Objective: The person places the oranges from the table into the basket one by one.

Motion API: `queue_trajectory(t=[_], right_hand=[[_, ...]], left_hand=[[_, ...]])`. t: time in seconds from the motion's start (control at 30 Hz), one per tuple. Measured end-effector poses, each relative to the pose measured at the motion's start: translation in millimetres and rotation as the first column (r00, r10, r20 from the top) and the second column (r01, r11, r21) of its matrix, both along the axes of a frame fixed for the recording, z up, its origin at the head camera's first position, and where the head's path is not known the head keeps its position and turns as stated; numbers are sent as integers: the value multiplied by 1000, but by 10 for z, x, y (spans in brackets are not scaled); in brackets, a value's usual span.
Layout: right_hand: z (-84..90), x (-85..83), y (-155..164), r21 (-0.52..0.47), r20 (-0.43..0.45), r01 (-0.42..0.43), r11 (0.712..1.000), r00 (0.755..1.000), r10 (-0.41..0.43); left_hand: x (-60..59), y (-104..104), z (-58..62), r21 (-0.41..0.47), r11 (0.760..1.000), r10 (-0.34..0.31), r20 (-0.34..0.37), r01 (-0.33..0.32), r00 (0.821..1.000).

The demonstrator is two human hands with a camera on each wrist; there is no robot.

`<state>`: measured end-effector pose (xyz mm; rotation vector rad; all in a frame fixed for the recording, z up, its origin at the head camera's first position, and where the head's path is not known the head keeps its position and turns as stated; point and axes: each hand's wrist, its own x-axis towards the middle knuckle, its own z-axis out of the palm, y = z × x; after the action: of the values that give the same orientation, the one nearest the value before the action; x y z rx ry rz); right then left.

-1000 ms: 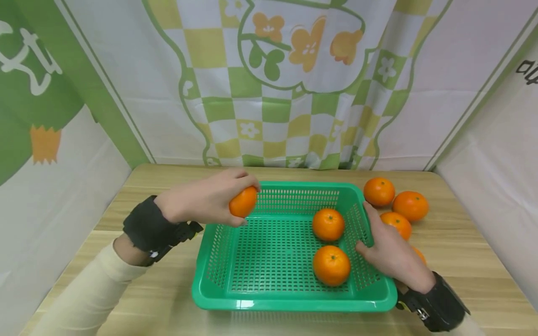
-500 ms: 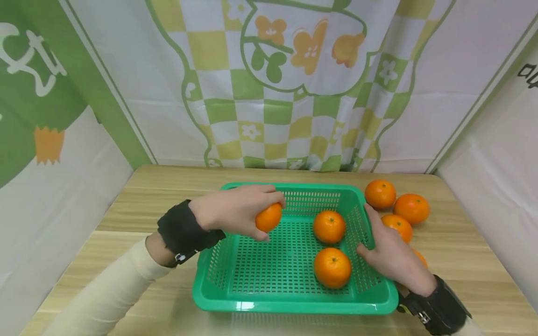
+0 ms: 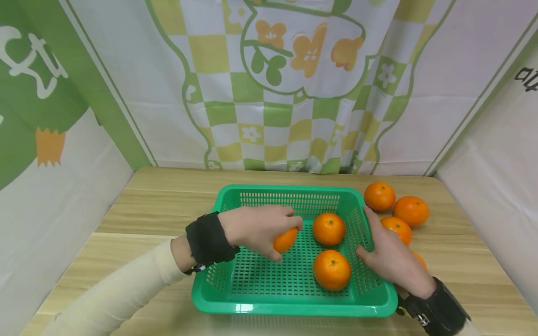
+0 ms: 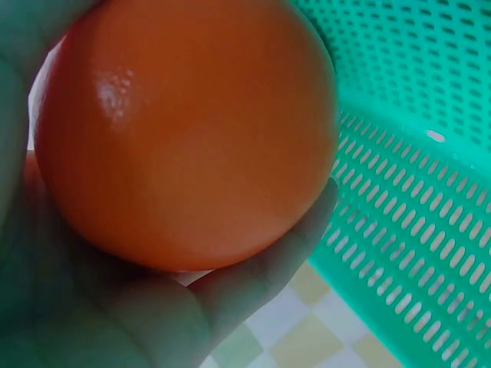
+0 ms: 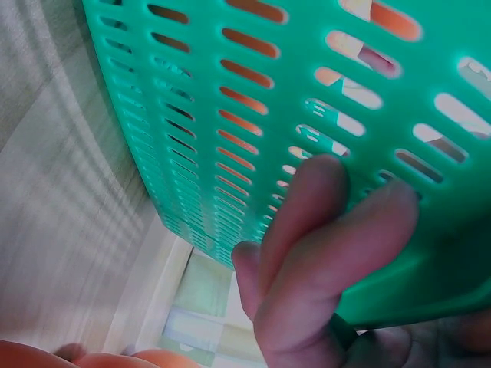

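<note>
The held orange (image 3: 285, 240) sits near the middle of the head view, within the basket's opening; whether it touches the basket floor cannot be told. The person's left hand (image 3: 260, 228) grasps it, thumb toward the bottom of the frame and fingers over the top; the left wrist view shows the fruit filling the upper left, cradled by the hand. Two loose oranges, an upper one (image 3: 329, 229) and a lower one (image 3: 332, 270), lie inside the green basket (image 3: 294, 309), right of centre. At centre right, the right hand (image 3: 392, 256) grips the basket's right rim, thumb inside and fingers bent against the outer wall, as the right wrist view shows. Four more oranges (image 3: 411, 211) rest on the wooden table (image 3: 458, 247) at the right, the lowest partly hidden behind that hand. A checkered cloth (image 3: 290, 112) hangs across the upper middle.
</note>
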<state>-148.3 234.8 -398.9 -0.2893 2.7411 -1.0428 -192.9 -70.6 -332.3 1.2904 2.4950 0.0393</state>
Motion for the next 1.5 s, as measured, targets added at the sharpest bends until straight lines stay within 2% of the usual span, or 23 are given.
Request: queue_trajectory(t=[0.13, 0.37, 0.57, 0.77, 1.1, 1.27, 1.5], right_hand=[[-6, -1, -6, 12, -5, 1, 1000, 1000, -1], [-12, -5, -5, 10, -16, -6, 1000, 1000, 6], [-11, -7, -4, 24, -28, -11, 1000, 1000, 11], [-10, 1, -5, 23, -17, 0, 1000, 1000, 1], [-8, -17, 9, 100, -92, -7, 995, 996, 16], [-15, -17, 7, 90, -83, -3, 996, 996, 10], [-17, -27, 11, 97, -95, -6, 995, 995, 16]], left_hand=[[23, 78, -83, -40, 999, -23, 6, 23, 1000], [75, 206, -215, -112, 993, -46, -27, 43, 999], [109, 318, -327, -172, 980, -103, -32, 97, 994], [138, 387, -428, -229, 967, -121, -35, 110, 992], [196, 423, -565, -262, 961, -81, 21, 83, 997], [200, 446, -613, -271, 960, -69, 20, 72, 997], [197, 458, -638, -225, 973, -49, 50, 59, 998]])
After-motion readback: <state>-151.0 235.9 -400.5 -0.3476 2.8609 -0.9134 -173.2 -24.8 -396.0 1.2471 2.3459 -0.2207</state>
